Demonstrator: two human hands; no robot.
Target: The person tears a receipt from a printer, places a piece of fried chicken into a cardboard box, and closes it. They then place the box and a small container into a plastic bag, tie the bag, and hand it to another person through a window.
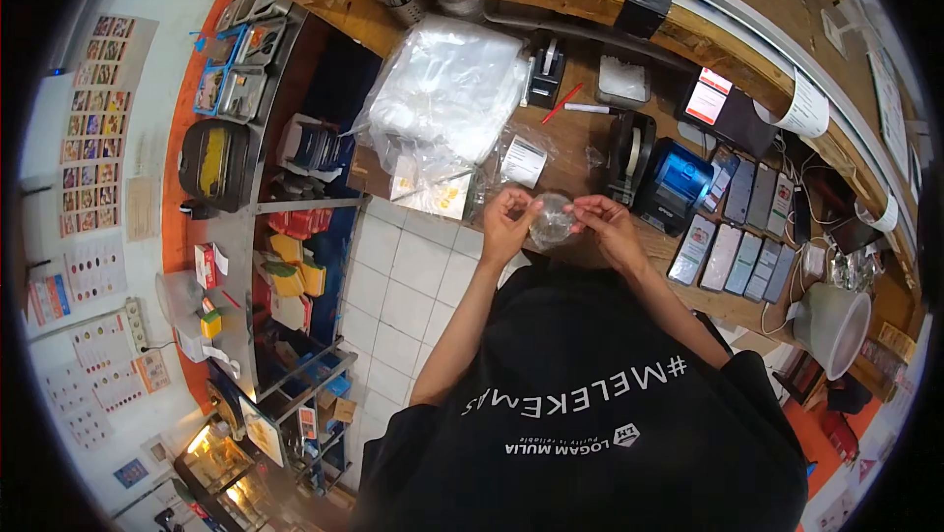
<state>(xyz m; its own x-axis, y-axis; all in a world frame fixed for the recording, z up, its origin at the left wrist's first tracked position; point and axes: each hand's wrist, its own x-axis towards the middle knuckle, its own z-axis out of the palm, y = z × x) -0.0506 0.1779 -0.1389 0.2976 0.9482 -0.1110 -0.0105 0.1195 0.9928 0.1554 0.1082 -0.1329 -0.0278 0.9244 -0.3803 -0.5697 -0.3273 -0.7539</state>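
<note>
White floor tiles (pixel 393 276) show beside a wooden counter (pixel 580 65) — beyond, a pale wall (pixel 177 45) edged in orange.

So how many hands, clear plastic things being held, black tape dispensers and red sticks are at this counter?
Hands: 2 (left hand, right hand)
Held clear plastic: 1
Black tape dispensers: 2 (small one, big one)
Red stick: 1
Total: 6

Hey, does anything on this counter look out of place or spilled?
I see no spill. The clear plastic pile looks askew: it's rumpled, with a loose edge lapping over the white printed sheet. A red stick also lies slantwise, loose on the counter.
</note>
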